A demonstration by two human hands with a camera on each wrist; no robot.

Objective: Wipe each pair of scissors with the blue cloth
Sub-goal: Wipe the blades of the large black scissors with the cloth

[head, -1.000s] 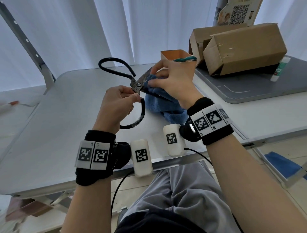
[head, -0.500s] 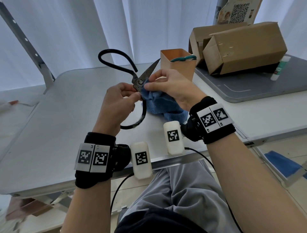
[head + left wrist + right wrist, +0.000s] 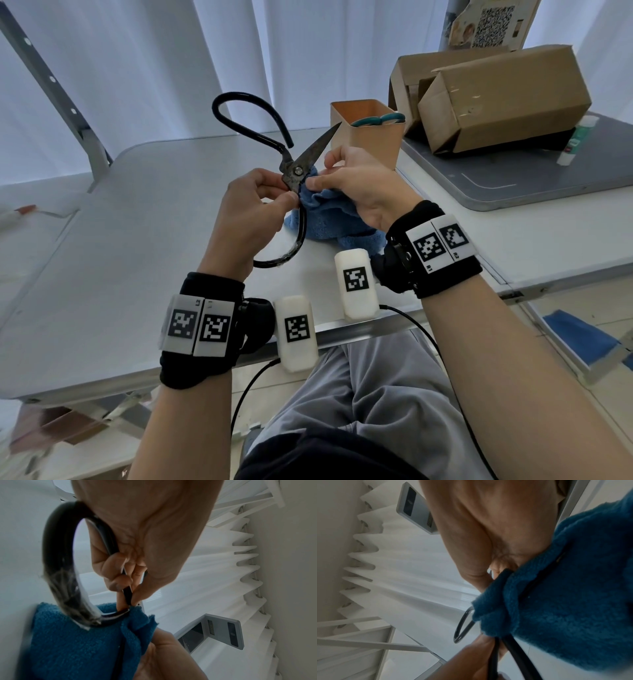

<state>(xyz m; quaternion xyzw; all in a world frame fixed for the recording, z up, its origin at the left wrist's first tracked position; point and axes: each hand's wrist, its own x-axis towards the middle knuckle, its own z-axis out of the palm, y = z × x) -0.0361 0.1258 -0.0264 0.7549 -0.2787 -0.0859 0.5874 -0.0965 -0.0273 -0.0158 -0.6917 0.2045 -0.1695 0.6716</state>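
Large black iron scissors (image 3: 297,168) with wide loop handles are held above the white table (image 3: 120,240), blades spread apart and one rusty tip pointing up right. My left hand (image 3: 253,212) grips the lower handle just below the pivot, seen close in the left wrist view (image 3: 126,588). My right hand (image 3: 356,181) pinches the blue cloth (image 3: 329,219) against the scissors beside the pivot; the second blade is hidden in the cloth (image 3: 565,601). The cloth's lower part lies on the table. Teal-handled scissors (image 3: 376,120) stand in an orange cup (image 3: 370,140).
Two brown cardboard boxes (image 3: 496,102) sit on a grey board (image 3: 531,178) at the back right, with a glue stick (image 3: 579,140) beside them. White curtains hang behind the table. A metal strut (image 3: 51,89) rises at the left. A blue pad (image 3: 579,339) lies on the floor at right.
The scissors have tilted upward, the top handle and blade tip rising. My right hand with the cloth has slid down the blade from near its tip to the pivot.
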